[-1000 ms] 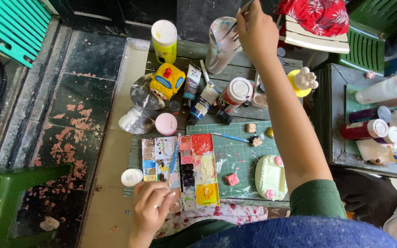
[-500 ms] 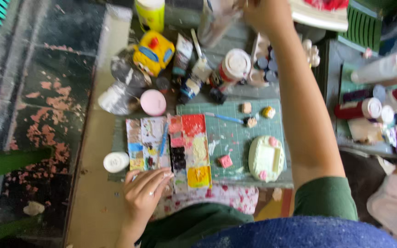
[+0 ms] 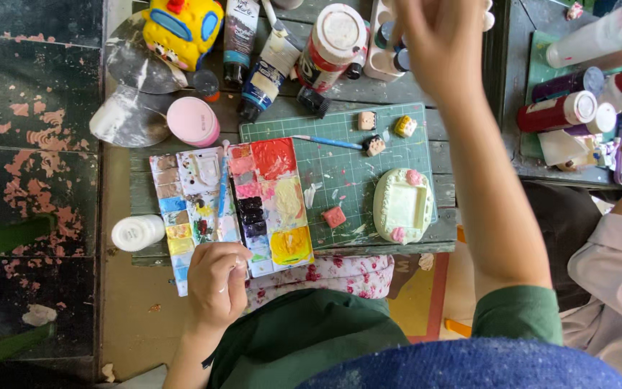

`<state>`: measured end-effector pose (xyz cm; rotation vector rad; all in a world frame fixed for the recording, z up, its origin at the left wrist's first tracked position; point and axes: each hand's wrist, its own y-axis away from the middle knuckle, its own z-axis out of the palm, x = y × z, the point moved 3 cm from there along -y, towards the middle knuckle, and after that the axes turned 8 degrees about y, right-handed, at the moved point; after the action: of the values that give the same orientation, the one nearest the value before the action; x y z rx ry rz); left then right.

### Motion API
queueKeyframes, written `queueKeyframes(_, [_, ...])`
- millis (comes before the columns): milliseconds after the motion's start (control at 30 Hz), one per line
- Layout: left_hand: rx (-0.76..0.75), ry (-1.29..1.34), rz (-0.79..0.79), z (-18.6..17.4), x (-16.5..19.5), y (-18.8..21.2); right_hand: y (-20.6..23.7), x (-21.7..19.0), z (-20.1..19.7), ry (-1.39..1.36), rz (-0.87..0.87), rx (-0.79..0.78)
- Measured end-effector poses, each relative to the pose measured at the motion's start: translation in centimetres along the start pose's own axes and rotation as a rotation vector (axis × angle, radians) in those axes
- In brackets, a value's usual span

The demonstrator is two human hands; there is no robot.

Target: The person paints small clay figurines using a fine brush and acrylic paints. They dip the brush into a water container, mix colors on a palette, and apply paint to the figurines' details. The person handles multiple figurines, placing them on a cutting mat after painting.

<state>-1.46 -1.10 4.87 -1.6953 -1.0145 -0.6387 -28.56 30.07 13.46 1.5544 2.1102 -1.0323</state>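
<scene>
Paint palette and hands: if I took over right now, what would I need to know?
Left hand rests curled on the near edge of the paint palette; I can't tell whether it holds anything.
Right hand is stretched out over the paint pots at the far side; its grip is hidden.
A blue brush lies on the green cutting mat, beside small painted pieces.
The pale tray has pink spots only.

Grey plank table (image 3: 368, 90) carries a green cutting mat (image 3: 347, 180), paint palette (image 3: 235, 205), pink jar (image 3: 193, 121) and paint bottles (image 3: 329, 43).
</scene>
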Motion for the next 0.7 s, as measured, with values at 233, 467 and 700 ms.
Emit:
queueKeyframes(233, [0.050, 0.200, -0.100, 1.6, 0.3, 2.6, 18.4, -6.5, -0.6, -0.108, 0.070, -0.082])
queueKeyframes(467, [-0.001, 0.225, -0.221, 5.2, 1.4, 3.1, 29.5, -11.5, 9.1, -0.182, -0.244, -0.202])
queueKeyframes(700, [0.315, 0.603, -0.397, 5.9, 1.0, 0.5, 30.6, -14.3, 14.1, -0.657, -0.216, -0.469])
